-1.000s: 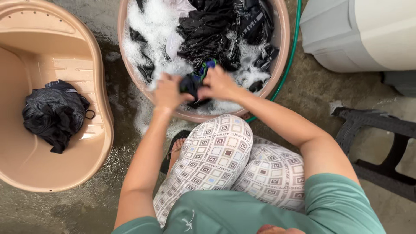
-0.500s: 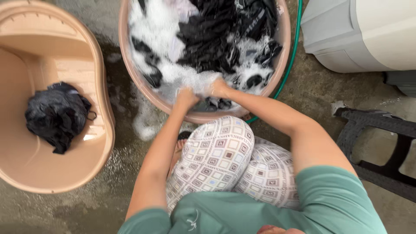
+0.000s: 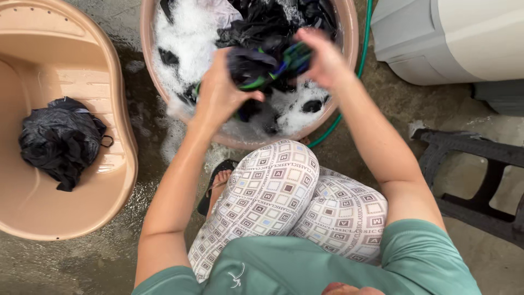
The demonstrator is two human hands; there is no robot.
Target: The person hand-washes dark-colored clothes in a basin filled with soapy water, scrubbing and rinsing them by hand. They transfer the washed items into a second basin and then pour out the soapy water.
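Left hand (image 3: 218, 95): closed around one end of a dark garment (image 3: 261, 65) with green and blue trim, fingers wrapped over the cloth. Right hand (image 3: 325, 57): closed on the other end of the same garment, fingers curled over the fabric. The garment is bunched between the two hands, held just above the suds in the round basin (image 3: 349, 33).

Basin: far centre, holding white foam (image 3: 188, 35) and more dark laundry (image 3: 273, 19) at its far side.

Oval tub (image 3: 117, 109): left of the basin, apart from it. A wrung black bundle (image 3: 60, 139) lies on its floor.

Green hose (image 3: 360, 65): runs along the right rim of the basin, on the ground.

White container (image 3: 453, 38): far right. Dark stool (image 3: 475, 180): right, near.

Ground (image 3: 147, 125): wet concrete between tub and basin. The knees in patterned trousers (image 3: 284, 191) are just near of the basin.
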